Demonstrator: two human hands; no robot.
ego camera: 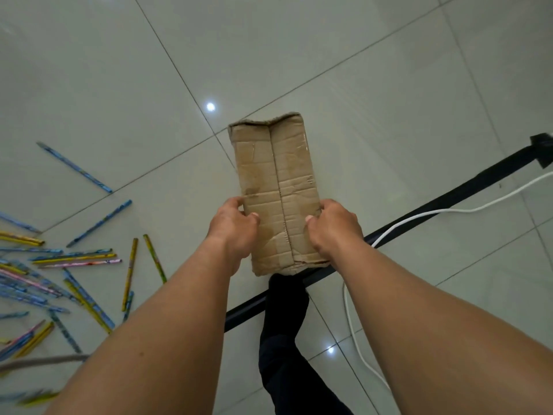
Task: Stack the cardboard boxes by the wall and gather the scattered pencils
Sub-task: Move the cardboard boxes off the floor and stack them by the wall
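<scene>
Above the pale tiled floor (389, 85), 1 worn cardboard box (278, 187) is held between 2 hands. The left hand (232, 229) grips its left side and the right hand (335, 229) its right, fingers (236, 202) curled round the near end, thumbs on top. Scattered pencils (74, 259) lie on the floor at the near left.

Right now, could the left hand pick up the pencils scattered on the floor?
Probably not yet. The left hand grips the cardboard box with the right hand. The pencils lie unblocked on the floor to its left, but that grip must release first.
</scene>
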